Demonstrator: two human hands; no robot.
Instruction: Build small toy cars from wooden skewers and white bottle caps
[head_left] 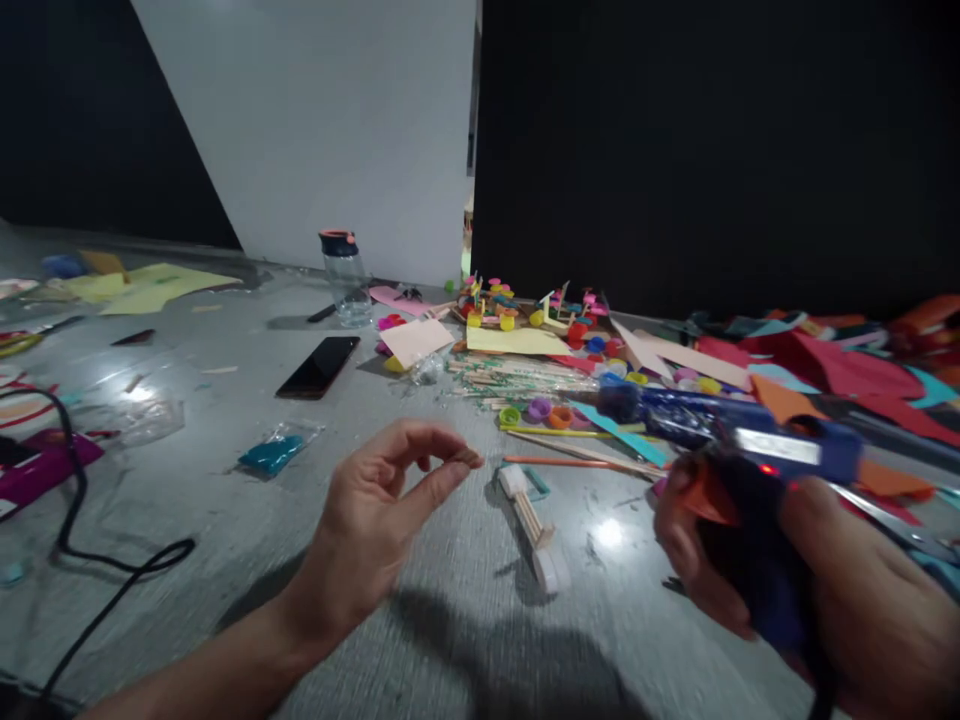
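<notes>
My right hand is wrapped around the handle of a dark blue glue gun, a finger at its orange trigger and a small red light glowing on its side. The gun's nozzle points left over the table; motion blurs the hand slightly. At the middle, my left hand is closed in a pinch, and whatever sits between thumb and fingertips is too small to name. Just right of those fingertips, a small model made of wooden sticks with pale end pieces lies on the table, touched by neither hand.
Wooden sticks, coloured bottle caps and small figures line the back. Coloured paper heaps up at right. A phone, a water bottle and a bag of teal bits stand left. A black cable loops nearby.
</notes>
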